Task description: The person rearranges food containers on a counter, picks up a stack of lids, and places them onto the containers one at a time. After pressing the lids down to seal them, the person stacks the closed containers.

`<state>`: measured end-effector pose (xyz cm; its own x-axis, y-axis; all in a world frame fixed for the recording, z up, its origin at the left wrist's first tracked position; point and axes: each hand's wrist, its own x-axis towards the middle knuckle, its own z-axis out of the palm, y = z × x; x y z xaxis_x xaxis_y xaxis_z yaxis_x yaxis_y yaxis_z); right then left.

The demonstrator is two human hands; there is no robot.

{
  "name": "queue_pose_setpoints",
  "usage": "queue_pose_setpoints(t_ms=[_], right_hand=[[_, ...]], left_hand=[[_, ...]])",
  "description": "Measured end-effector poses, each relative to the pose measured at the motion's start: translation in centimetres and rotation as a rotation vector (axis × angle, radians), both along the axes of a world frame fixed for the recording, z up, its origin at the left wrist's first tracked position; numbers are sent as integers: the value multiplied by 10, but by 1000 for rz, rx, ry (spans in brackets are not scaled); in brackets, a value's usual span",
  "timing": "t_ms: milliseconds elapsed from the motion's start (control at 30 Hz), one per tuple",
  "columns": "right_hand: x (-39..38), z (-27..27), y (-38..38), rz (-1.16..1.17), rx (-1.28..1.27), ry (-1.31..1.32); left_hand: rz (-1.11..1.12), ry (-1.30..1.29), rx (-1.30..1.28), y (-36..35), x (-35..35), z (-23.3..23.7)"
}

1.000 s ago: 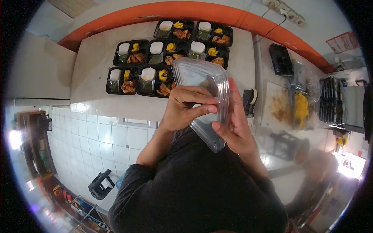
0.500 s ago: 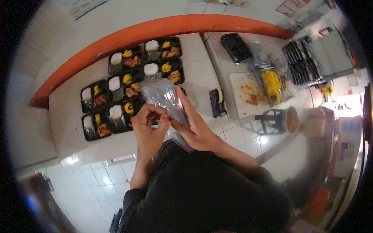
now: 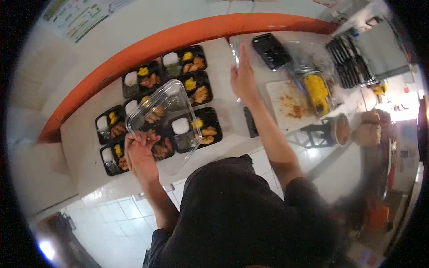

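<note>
My left hand [image 3: 142,154] is closed on the edge of a clear plastic lid [image 3: 193,103], tilted above the meal trays. Through it show a black compartment tray [image 3: 217,117] with white rice, yellow food and browned meat pieces, and parts of other trays. My right hand [image 3: 245,82] reaches over the counter to the right of the trays, fingers stretched out and thumb apart. Shiny clear plastic [image 3: 234,51] shows beside its fingers; most of it is hidden or too transparent to make out.
Several more filled trays [image 3: 184,61] stand in rows on the white counter [image 3: 82,147]. To the right are a black tray [image 3: 271,51] in clear wrap, a stained white board [image 3: 279,96], a container of yellow food [image 3: 316,94] and stacked black trays [image 3: 346,62]. A bucket [image 3: 342,129] stands below.
My hands have moved apart. The left hand has drawn one clear lid away leftward over the trays. My right hand has gone up and right, away from the trays.
</note>
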<state>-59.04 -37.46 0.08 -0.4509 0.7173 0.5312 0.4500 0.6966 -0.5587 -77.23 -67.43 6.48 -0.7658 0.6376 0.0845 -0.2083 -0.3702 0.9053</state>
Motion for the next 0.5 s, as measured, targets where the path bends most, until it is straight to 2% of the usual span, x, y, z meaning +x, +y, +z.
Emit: queue_pose_setpoints(t_ms=[33, 67, 133, 167, 200, 233, 267, 333, 367, 433, 467, 500], right_hand=[[-11, -20, 21, -18, 111, -45], [-22, -44, 39, 8, 98, -31], [-40, -88, 67, -131, -1, -331], [-46, -106, 70, -106, -6, -326], [-52, -116, 68, -136, -112, -432], [-60, -125, 70, -166, -213, -540], [-66, -134, 69, -142, -214, -539], [-75, -142, 54, -215, -386, -856], [-77, -156, 49, -190, -391, -861], [-75, -188, 39, -127, -222, -598], [-72, -195, 31, -112, -231, -600], [-67, -187, 15, -36, -179, -398]], left_hand=[[-13, -49, 4, -2, -5, -3], [-27, -101, 8, -7, -9, -7], [8, -75, 0, -17, -18, -16], [72, -82, -86, -21, -19, -16], [136, -92, -174, -25, -20, -17], [122, -148, -161, -33, -26, -24], [145, -146, -167, -36, -28, -30], [227, -423, -115, -45, -32, -48], [174, -443, 15, -54, -36, -67], [194, -475, 60, -57, -34, -86], [189, -506, 117, -54, -31, -95], [256, -487, 108, -49, -27, -104]])
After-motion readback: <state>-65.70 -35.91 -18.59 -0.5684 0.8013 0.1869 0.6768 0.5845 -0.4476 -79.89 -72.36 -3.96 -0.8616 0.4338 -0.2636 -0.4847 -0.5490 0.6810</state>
